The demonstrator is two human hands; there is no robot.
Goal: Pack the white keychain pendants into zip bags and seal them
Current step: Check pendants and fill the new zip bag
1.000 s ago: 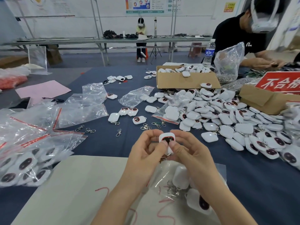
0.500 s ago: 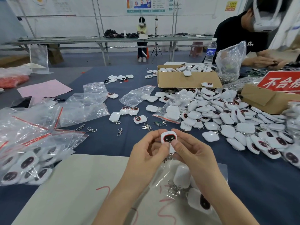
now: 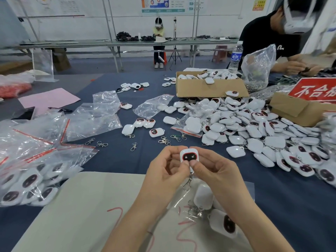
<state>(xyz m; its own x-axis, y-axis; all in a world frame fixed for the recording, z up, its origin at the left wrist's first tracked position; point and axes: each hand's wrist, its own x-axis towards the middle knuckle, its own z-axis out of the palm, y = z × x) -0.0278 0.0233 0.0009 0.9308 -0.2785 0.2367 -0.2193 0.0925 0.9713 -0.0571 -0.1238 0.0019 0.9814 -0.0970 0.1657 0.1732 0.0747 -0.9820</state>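
Holding white pendants (image 3: pixel 203 197), zip bag (image 3: pixel 179 211) lies below pinched pendant (image 3: pixel 189 156).

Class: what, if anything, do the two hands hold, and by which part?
One white keychain pendant, pinched by the left hand and right hand: thumbs on its lower front, fingers behind. Its metal clasp hangs free.

Packing workshop, pendant heap (image 3: pixel 254 128), long workbenches (image 3: pixel 127 42)
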